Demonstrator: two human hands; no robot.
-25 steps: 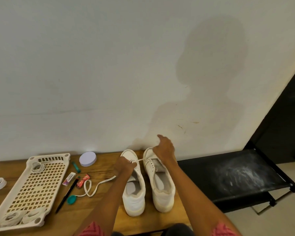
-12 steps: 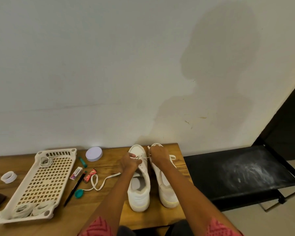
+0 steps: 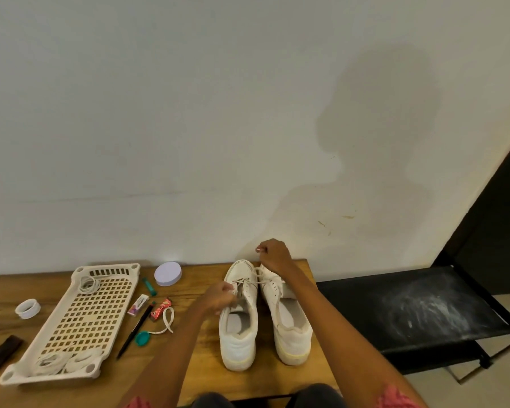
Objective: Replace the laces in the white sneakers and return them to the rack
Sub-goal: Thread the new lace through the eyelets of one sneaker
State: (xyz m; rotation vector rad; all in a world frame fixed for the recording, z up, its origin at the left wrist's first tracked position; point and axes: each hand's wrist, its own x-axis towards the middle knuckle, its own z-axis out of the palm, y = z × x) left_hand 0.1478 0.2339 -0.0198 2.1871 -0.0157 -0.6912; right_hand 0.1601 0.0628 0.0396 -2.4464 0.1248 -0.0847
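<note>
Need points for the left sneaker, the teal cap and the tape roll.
left sneaker (image 3: 236, 346), head view, on the heel.
teal cap (image 3: 142, 338), head view, on its middle.
tape roll (image 3: 27, 308), head view, on the ring's near wall.

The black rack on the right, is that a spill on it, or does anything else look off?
The black rack has whitish, powdery smears across its top, like dust or scuffing; what it is cannot be told. The wall behind the sneakers has a few small brownish marks. Nothing looks broken or tipped over.
</note>
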